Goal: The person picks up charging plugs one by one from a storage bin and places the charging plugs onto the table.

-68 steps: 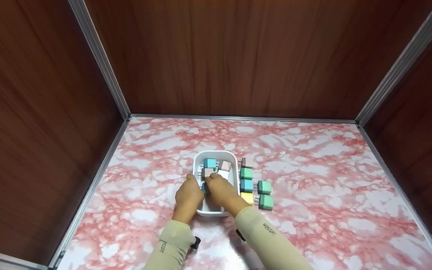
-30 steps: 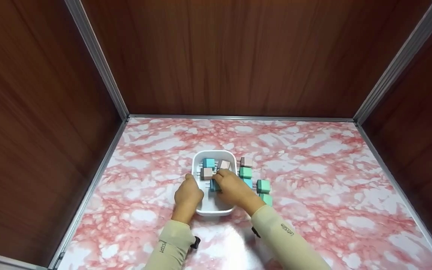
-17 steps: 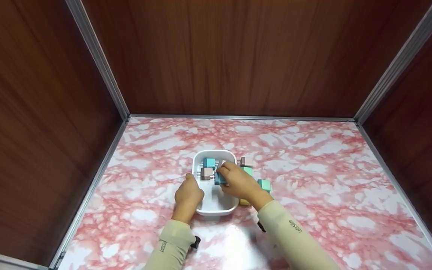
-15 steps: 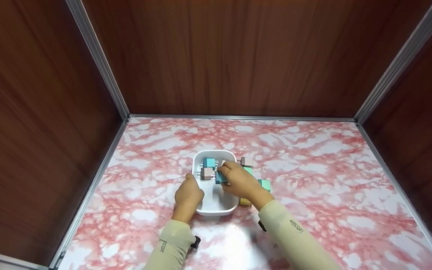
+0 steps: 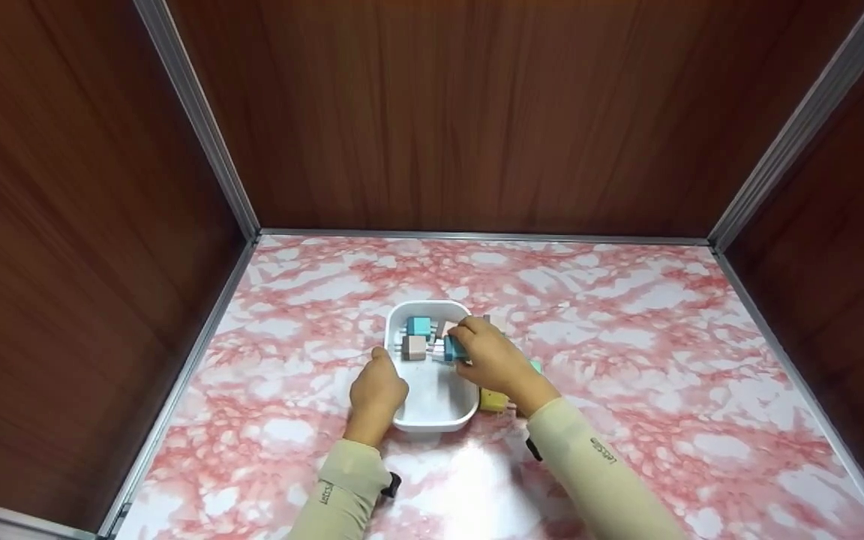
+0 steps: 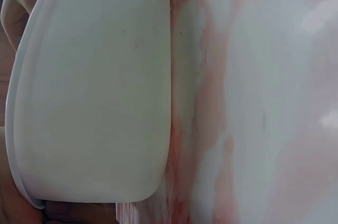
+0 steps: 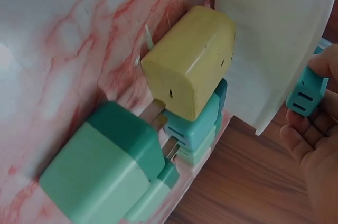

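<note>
My left hand (image 5: 377, 386) grips the left wall of a white plastic tub (image 5: 429, 426); its fingers (image 6: 6, 182) show at the lower left of the left wrist view. Over the tub's right half, my right hand (image 5: 495, 361) pinches a teal USB charger plug (image 5: 453, 348). In the right wrist view that charger (image 7: 306, 94) shows two port slots and stands out past the tub rim. Inside the tub, toward the back, lie a blue charger (image 5: 418, 326), a grey-pink charger (image 5: 415, 347) and a pale pink one (image 5: 445, 329), partly hidden by my right fingers.
Right of the tub stand more chargers: a yellow one (image 5: 493, 400) close to its wall, a pinkish one (image 5: 497, 322), and mint green ones (image 7: 100, 166) mostly under my right arm. Wooden panels (image 5: 447, 120) enclose the red-and-white marbled table (image 5: 627, 337) at the back and sides.
My right hand has moved right and away from my left hand, carrying the teal charger across the tub toward its right wall. The left hand and tub have stayed in place.
</note>
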Demonstrator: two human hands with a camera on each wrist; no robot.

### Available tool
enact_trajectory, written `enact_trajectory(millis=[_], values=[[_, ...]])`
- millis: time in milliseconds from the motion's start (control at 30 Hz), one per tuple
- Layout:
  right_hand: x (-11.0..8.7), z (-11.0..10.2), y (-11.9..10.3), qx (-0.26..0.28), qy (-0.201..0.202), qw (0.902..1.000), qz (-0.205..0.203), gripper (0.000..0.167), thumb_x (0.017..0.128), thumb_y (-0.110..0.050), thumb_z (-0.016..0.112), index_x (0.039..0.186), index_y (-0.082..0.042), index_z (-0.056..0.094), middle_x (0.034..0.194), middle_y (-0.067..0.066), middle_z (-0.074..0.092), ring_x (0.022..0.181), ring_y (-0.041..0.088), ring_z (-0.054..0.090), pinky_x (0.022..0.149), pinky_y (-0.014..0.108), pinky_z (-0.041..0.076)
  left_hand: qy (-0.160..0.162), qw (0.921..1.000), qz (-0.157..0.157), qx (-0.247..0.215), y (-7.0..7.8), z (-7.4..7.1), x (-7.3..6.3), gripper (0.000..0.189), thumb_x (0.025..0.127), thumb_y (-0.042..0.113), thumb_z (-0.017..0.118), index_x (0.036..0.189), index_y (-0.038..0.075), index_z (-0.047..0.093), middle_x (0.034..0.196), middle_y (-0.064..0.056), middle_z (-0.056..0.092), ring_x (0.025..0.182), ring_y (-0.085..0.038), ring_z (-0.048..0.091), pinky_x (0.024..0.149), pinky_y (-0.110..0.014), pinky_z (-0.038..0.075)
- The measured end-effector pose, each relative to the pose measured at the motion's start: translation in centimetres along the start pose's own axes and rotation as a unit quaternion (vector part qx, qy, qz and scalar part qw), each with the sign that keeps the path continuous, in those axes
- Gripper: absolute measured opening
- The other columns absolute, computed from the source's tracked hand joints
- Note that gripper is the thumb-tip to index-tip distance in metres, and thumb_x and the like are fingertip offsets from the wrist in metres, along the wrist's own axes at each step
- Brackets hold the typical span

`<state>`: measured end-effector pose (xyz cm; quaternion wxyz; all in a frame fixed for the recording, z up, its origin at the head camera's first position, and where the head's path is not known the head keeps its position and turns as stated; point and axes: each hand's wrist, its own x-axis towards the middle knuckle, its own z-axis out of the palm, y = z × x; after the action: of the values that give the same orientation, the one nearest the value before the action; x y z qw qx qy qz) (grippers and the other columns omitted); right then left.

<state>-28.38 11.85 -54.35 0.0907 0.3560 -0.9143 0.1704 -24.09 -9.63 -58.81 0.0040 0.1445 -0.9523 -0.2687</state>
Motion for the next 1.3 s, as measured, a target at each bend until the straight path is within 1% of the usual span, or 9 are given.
enact_trajectory(millis=[300, 500, 567, 733, 800, 900, 1033, 1200, 1300], values=[[-0.2, -0.6, 1.3, -0.001, 0.012, 0.9998, 0.015, 0.047, 0.086, -0.014, 0.076, 0.129, 0.0, 0.063, 0.118, 0.012, 0.06, 0.103, 0.023, 0.059, 0.093, 0.04, 0.053, 0.002, 1.0, 0.004, 0.0, 0.0, 0.0, 0.0, 0.045, 0.086, 0.009, 0.064, 0.127, -0.003, 0.05, 0.102, -0.017, 0.074, 0.093, -0.036, 0.073, 0.074, -0.053, 0.055], [-0.4, -0.9, 1.9, 0.004, 0.008, 0.9994, 0.033, 0.047, 0.087, -0.015, 0.075, 0.13, -0.001, 0.063, 0.119, 0.01, 0.059, 0.104, 0.022, 0.058, 0.093, 0.039, 0.053, 0.002, 1.0, 0.0, -0.003, 0.0, -0.1, -0.1, 0.046, 0.086, 0.009, 0.064, 0.128, -0.003, 0.05, 0.103, -0.017, 0.074, 0.093, -0.036, 0.073, 0.075, -0.053, 0.055], [-0.4, -1.1, 2.1, 0.0, 0.007, 0.9993, 0.037, 0.047, 0.087, -0.015, 0.075, 0.13, 0.0, 0.063, 0.119, 0.01, 0.059, 0.105, 0.022, 0.058, 0.095, 0.039, 0.052, -0.006, 1.0, 0.004, -0.002, 0.0, -0.2, -0.2, 0.05, 0.087, 0.008, 0.064, 0.133, -0.005, 0.048, 0.094, -0.015, 0.074, 0.083, -0.033, 0.073, 0.068, -0.05, 0.055], [-0.5, -1.7, 2.7, -0.006, 0.011, 0.9992, 0.039, 0.045, 0.087, -0.015, 0.074, 0.128, 0.0, 0.063, 0.121, 0.012, 0.059, 0.108, 0.025, 0.058, 0.098, 0.042, 0.05, -0.01, 0.9999, 0.006, 0.009, 0.0, -0.1, -0.1, 0.055, 0.088, 0.009, 0.064, 0.138, -0.006, 0.045, 0.091, -0.016, 0.074, 0.077, -0.032, 0.072, 0.063, -0.048, 0.055], [-0.6, -1.8, 3.0, -0.006, 0.012, 0.9991, 0.04, 0.045, 0.086, -0.015, 0.075, 0.126, 0.0, 0.063, 0.12, 0.012, 0.059, 0.107, 0.025, 0.058, 0.096, 0.042, 0.051, -0.005, 0.9999, 0.001, 0.009, 0.1, 0.0, 0.0, 0.053, 0.088, 0.01, 0.064, 0.136, -0.005, 0.047, 0.098, -0.018, 0.075, 0.084, -0.035, 0.073, 0.067, -0.051, 0.056], [-0.9, -1.9, 3.6, -0.01, 0.016, 0.999, 0.04, 0.045, 0.085, -0.015, 0.077, 0.125, -0.001, 0.063, 0.118, 0.012, 0.059, 0.104, 0.026, 0.058, 0.093, 0.043, 0.051, -0.006, 0.9999, -0.001, 0.008, 0.1, 0.1, 0.0, 0.051, 0.088, 0.01, 0.063, 0.135, -0.004, 0.047, 0.099, -0.018, 0.074, 0.085, -0.035, 0.073, 0.069, -0.052, 0.056], [-1.1, -1.9, 4.1, -0.01, 0.02, 0.9988, 0.043, 0.046, 0.084, -0.012, 0.078, 0.125, 0.0, 0.063, 0.115, 0.012, 0.06, 0.1, 0.026, 0.059, 0.09, 0.043, 0.052, -0.002, 1.0, 0.0, 0.009, 0.1, 0.1, 0.1, 0.051, 0.088, 0.011, 0.064, 0.134, -0.004, 0.048, 0.103, -0.018, 0.074, 0.091, -0.035, 0.073, 0.074, -0.052, 0.056], [-1.2, -2.0, 4.7, -0.005, 0.026, 0.9987, 0.043, 0.048, 0.082, -0.01, 0.079, 0.126, 0.002, 0.063, 0.114, 0.014, 0.06, 0.1, 0.027, 0.059, 0.09, 0.044, 0.052, -0.004, 1.0, -0.003, 0.007, 0.0, 0.1, 0.1, 0.053, 0.088, 0.01, 0.063, 0.136, -0.004, 0.047, 0.103, -0.018, 0.075, 0.09, -0.036, 0.073, 0.073, -0.053, 0.056], [-1.3, -2.1, 4.9, -0.005, 0.019, 0.9985, 0.051, 0.048, 0.082, -0.009, 0.078, 0.127, 0.002, 0.063, 0.116, 0.014, 0.059, 0.103, 0.028, 0.058, 0.093, 0.045, 0.051, -0.004, 1.0, -0.007, 0.005, 0.1, 0.1, 0.1, 0.05, 0.088, 0.011, 0.062, 0.134, -0.003, 0.048, 0.103, -0.018, 0.075, 0.091, -0.036, 0.073, 0.074, -0.054, 0.055]])
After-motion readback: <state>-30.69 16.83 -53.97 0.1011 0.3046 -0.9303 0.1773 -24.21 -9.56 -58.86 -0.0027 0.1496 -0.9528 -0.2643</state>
